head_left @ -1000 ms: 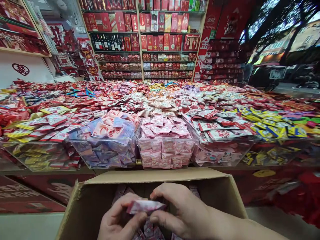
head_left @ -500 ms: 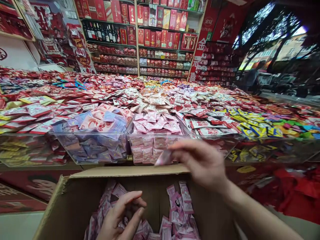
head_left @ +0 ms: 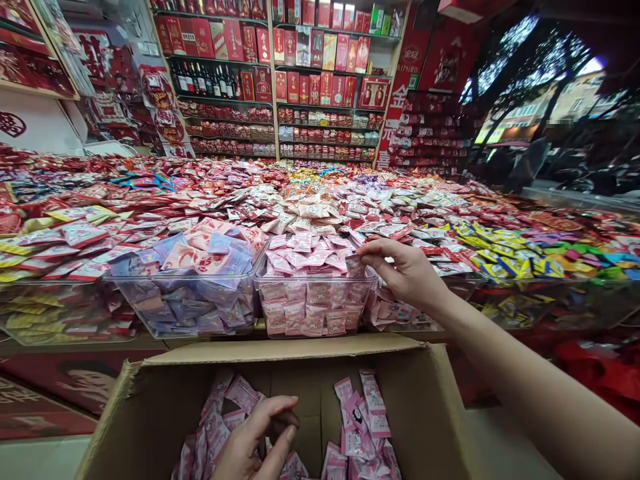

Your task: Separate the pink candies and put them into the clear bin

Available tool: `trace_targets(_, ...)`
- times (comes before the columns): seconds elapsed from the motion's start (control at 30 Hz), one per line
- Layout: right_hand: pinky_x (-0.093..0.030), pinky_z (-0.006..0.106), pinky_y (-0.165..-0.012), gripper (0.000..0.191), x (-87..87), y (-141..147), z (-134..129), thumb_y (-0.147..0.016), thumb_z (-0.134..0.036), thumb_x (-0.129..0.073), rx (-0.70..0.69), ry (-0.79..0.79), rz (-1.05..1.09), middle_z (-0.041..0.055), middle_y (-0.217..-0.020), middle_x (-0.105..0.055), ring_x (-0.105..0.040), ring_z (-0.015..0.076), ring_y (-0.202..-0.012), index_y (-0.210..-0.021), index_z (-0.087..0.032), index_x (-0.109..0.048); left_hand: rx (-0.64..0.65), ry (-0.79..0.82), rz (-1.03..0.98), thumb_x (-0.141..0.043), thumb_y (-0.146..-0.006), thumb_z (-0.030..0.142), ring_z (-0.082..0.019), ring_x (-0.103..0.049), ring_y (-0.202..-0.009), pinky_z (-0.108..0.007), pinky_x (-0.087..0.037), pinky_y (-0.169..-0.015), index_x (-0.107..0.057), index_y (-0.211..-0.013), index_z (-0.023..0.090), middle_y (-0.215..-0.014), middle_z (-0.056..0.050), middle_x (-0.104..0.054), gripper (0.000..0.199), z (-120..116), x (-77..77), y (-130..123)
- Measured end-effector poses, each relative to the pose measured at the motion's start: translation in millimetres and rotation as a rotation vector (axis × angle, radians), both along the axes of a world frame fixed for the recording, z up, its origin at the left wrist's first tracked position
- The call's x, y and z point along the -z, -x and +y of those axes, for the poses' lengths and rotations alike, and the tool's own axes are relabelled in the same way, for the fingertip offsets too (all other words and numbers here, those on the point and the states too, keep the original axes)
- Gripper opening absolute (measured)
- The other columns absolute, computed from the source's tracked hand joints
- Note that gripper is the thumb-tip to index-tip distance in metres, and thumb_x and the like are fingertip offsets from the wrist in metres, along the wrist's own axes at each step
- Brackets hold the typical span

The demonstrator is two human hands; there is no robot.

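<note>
While my left hand hangs over the open cardboard box, my right hand is at the right front corner of the middle clear bin. Right hand: thumb and index finger pinched on a small pink packet, which is at the rim of that bin. Whether it touches the packets beneath cannot be told. Left hand: fingers curved, thumb set apart from them, nothing visible in the grip.

Middle bin: pink packets, upright in rows behind the front wall, heaped above the rim. Bin of purple and pink packets: just beside it on the left. Bin of red and white packets: just beside it on the right, partly hidden by my right hand and forearm.

Cardboard box: below and in front of the bins; loose pink packets piled at its left and right, bare cardboard visible between the piles. Shelves with red boxes and dark bottles: behind the candy display.
</note>
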State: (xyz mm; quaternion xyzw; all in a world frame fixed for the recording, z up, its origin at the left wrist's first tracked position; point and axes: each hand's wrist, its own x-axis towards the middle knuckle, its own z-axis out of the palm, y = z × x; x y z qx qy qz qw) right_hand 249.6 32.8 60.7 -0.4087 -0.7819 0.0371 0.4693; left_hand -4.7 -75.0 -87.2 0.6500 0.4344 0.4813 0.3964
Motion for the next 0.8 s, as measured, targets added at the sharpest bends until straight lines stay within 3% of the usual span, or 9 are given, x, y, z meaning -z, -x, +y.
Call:
trace_targets(0.23,-0.047,0.026,-0.073,0.014,-2.9,5,3,-0.078,-0.018,-0.052,0.056,-0.018,0.028,0.0033,-0.086,-0.067,-0.061,0.0145,-0.079,-0.087,-0.018,-0.062,-0.004,-0.013,0.048,-0.055,-0.075,0.022,-0.011,-0.058,-0.058,-0.016,-0.045,-0.057,-0.06,-0.094,0.031,-0.071,0.003,-0.064,0.021,1,4.7,2)
trace_targets(0.37,-0.045,0.024,-0.068,0.015,-2.0,5,5,-0.078,-0.018,-0.051,0.033,0.064,-0.127,0.0027,-0.083,-0.068,-0.061,0.0138,-0.075,-0.087,-0.018,-0.063,0.059,-0.069,0.168,-0.055,-0.075,0.02,-0.012,-0.06,-0.06,-0.017,-0.047,-0.057,-0.058,-0.097,0.03,-0.073,0.003,-0.066,0.024,6,11.0,9)
trace_targets(0.5,-0.042,0.024,-0.065,0.013,-4.0,4,4,-0.075,-0.017,-0.052,0.108,0.121,-0.285,0.0029,-0.076,-0.067,-0.059,0.0148,-0.07,-0.079,-0.017,-0.064,0.096,-0.104,0.246,-0.054,-0.076,0.019,-0.012,-0.06,-0.063,-0.018,-0.048,-0.059,-0.056,-0.098,0.029,-0.076,0.003,-0.066,0.024,9,15.0,12)
trace_targets(0.67,-0.041,0.026,-0.068,0.014,-11.7,4,4,-0.075,-0.017,-0.049,0.153,0.183,-0.48,0.0056,-0.076,-0.065,-0.056,0.017,-0.075,-0.072,-0.016,-0.063,0.053,-0.035,0.229,-0.053,-0.076,0.022,-0.013,-0.059,-0.064,-0.019,-0.045,-0.06,-0.059,-0.09,0.027,-0.076,0.002,-0.066,0.016,7,11.8,7)
trace_targets(0.8,-0.04,0.027,-0.07,0.022,-14.9,0,7,-0.079,-0.017,-0.043,0.114,0.193,-0.592,0.0075,-0.076,-0.064,-0.054,0.017,-0.075,-0.066,-0.014,-0.061,0.175,0.064,0.36,-0.047,-0.08,0.023,-0.015,-0.06,-0.073,-0.02,-0.045,-0.066,-0.058,-0.092,0.024,-0.083,-0.002,-0.066,0.017,11,5.9,10)
